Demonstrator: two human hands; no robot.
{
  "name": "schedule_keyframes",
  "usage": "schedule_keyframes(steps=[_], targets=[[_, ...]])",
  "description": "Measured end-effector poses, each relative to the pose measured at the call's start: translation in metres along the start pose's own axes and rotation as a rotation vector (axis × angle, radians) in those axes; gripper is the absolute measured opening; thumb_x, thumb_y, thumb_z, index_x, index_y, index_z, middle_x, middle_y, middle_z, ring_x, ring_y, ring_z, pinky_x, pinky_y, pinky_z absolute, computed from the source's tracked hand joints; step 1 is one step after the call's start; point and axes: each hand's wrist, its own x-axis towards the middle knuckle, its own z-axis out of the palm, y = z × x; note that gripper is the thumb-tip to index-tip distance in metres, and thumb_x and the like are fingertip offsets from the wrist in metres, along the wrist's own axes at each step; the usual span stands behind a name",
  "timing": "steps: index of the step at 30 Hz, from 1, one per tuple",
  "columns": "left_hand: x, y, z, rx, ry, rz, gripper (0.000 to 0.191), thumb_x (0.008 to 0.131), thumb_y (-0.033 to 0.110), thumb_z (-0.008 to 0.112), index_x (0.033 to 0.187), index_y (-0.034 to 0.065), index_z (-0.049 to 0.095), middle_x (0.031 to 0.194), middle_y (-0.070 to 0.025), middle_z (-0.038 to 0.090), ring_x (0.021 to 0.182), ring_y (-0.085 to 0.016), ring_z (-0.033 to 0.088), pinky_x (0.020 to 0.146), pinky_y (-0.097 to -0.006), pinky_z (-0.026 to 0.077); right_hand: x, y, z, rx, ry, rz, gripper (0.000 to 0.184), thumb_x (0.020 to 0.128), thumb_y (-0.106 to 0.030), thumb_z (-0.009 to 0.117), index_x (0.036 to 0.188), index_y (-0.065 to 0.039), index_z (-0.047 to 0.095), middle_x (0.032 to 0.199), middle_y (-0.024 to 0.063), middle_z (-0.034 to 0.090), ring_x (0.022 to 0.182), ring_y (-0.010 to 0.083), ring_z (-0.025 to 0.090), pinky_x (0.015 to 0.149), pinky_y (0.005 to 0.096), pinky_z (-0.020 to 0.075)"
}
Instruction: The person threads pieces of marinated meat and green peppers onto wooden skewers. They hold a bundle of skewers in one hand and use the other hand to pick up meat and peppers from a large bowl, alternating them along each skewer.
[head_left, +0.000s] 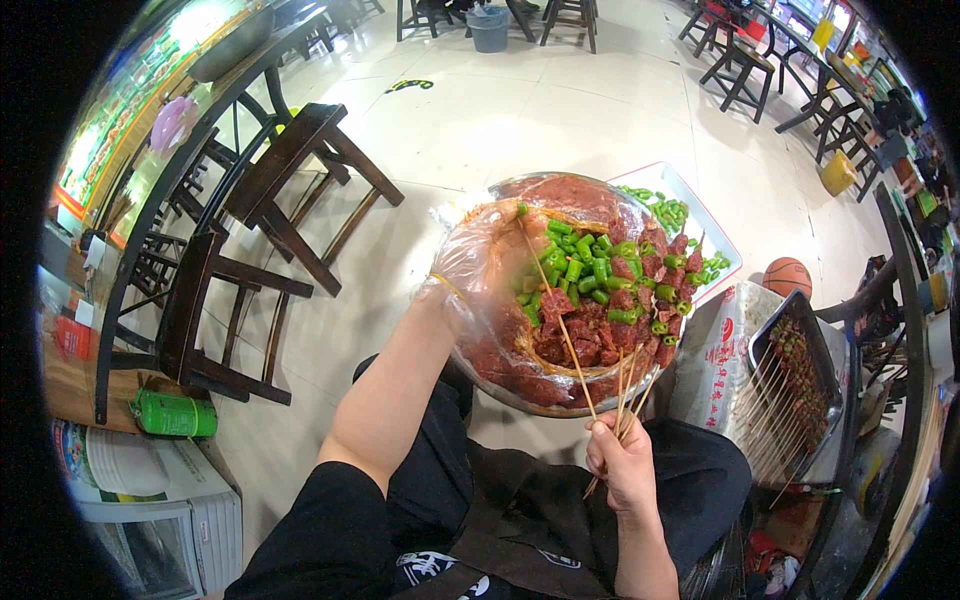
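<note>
My left hand, in a clear plastic glove with a yellow band at the wrist, is over the left of a round metal bowl. Its fingers touch a green pepper piece at the tip of a bamboo skewer. A red meat chunk sits partway down that skewer. My right hand grips this skewer's lower end with several others, whose upper parts carry meat and pepper pieces. Raw meat and cut green peppers lie in the bowl, with plastic film between or around them.
A white tray with cut peppers lies behind the bowl. At right, a dark metal tray of loaded skewers rests on a white box, near a basketball. Wooden stools and a green cylinder are at left.
</note>
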Motion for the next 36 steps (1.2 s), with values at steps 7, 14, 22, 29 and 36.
schedule_keyframes(steps=[7,14,22,29,36], targets=[[0.003,-0.002,-0.004,0.017,-0.092,-0.053,0.014,0.093,0.010,0.055,0.102,0.0000,0.057,0.096,-0.0128,0.065,0.084,-0.022,0.067,0.075,-0.0336,0.061,0.002,0.006,0.001,-0.023,0.012,-0.024,0.005,0.092,-0.006,0.057,0.093,-0.002,0.054,0.061,-0.0011,0.048,0.049,0.0065,0.041,0.044,0.0216,0.0325],[-0.001,0.000,-0.003,-0.036,-0.075,-0.072,0.014,0.094,0.008,0.053,0.105,-0.0006,0.055,0.097,-0.0140,0.065,0.086,-0.022,0.067,0.073,-0.0316,0.061,0.002,0.007,0.005,-0.050,0.010,-0.048,0.005,0.092,-0.008,0.056,0.092,-0.004,0.054,0.058,-0.0012,0.046,0.046,0.0068,0.039,0.042,0.0215,0.0303],[-0.002,-0.012,0.000,0.114,-0.103,-0.055,0.013,0.092,0.006,0.054,0.103,-0.0007,0.053,0.102,-0.0155,0.062,0.090,-0.022,0.065,0.079,-0.0327,0.059,0.001,0.005,0.013,-0.001,0.006,-0.054,0.006,0.093,-0.007,0.056,0.093,-0.002,0.054,0.059,-0.0006,0.047,0.049,0.0068,0.041,0.044,0.0224,0.0314],[-0.026,-0.041,0.015,0.346,-0.090,-0.168,0.024,0.091,0.012,0.059,0.115,0.0082,0.053,0.114,-0.0130,0.060,0.104,-0.023,0.060,0.089,-0.0380,0.053,0.006,0.000,0.014,0.034,0.044,-0.144,0.004,0.094,-0.007,0.053,0.094,-0.002,0.052,0.058,-0.0007,0.046,0.046,0.0067,0.038,0.042,0.0223,0.0290],[-0.022,-0.029,0.011,1.639,-0.505,0.311,0.029,0.086,0.020,0.062,0.110,0.0034,0.060,0.106,-0.0151,0.064,0.096,-0.028,0.063,0.082,-0.0371,0.050,0.005,-0.015,0.000,0.165,0.042,-0.143,0.004,0.095,-0.008,0.050,0.094,-0.005,0.052,0.056,-0.0008,0.044,0.044,0.0053,0.033,0.039,0.0210,0.0252]])
